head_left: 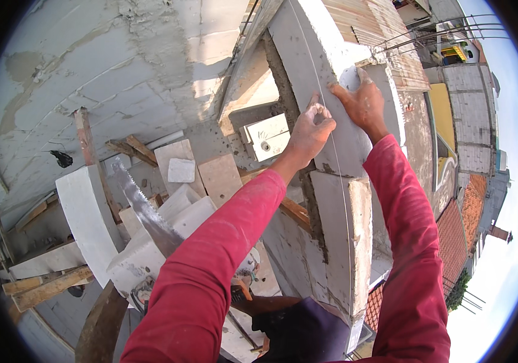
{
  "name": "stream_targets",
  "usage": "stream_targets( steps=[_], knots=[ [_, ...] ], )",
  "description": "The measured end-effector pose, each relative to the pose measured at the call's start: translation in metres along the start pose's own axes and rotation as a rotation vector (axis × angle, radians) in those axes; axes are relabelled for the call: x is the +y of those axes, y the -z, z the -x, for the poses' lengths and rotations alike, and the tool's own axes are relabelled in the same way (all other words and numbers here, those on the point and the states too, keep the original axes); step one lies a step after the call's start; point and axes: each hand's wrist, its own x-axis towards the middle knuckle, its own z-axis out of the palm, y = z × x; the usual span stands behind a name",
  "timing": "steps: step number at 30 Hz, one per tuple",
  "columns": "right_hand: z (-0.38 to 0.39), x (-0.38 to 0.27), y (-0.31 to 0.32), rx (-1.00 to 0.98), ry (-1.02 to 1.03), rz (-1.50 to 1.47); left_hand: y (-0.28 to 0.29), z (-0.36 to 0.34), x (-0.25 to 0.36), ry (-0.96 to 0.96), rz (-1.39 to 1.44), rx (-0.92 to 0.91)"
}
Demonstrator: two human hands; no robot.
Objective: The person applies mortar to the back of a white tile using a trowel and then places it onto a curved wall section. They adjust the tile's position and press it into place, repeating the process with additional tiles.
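Note:
A pale lightweight concrete block sits in the wall, with another block on the nearer side. A thin white string runs lengthwise along the wall. My left hand is closed in a pinch right at the string, beside the block's face. Whether the string lies between its fingertips I cannot make out. My right hand grips the block's upper edge, thumb on the face and fingers over the top. Left of my left forearm, a handsaw with a toothed blade rests by loose blocks; my sleeve hides its handle end.
Loose white blocks and wooden boards lie at the lower left. A white box-like piece with a round hole sits beyond my left forearm. Steel rods stick out at upper right. Tiled roofs show past the wall, far below.

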Motion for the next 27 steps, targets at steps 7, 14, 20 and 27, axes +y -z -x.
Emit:
stream_targets(
  steps=[7, 14, 20, 27],
  knots=[
    [-0.007, 0.01, -0.002, -0.015, 0.068, 0.03, -0.003, -0.005, -0.007, 0.016, 0.049, -0.012],
    [-0.012, 0.016, -0.001, -0.047, 0.033, 0.042, -0.006, -0.009, -0.012, 0.009, 0.084, -0.032],
    [-0.012, 0.023, -0.004, -0.028, 0.062, 0.019, -0.005, -0.006, -0.012, 0.027, 0.031, -0.022],
    [-0.017, 0.02, -0.004, -0.048, 0.068, 0.016, 0.012, -0.022, -0.027, 0.24, 0.293, 0.216]
  ],
)
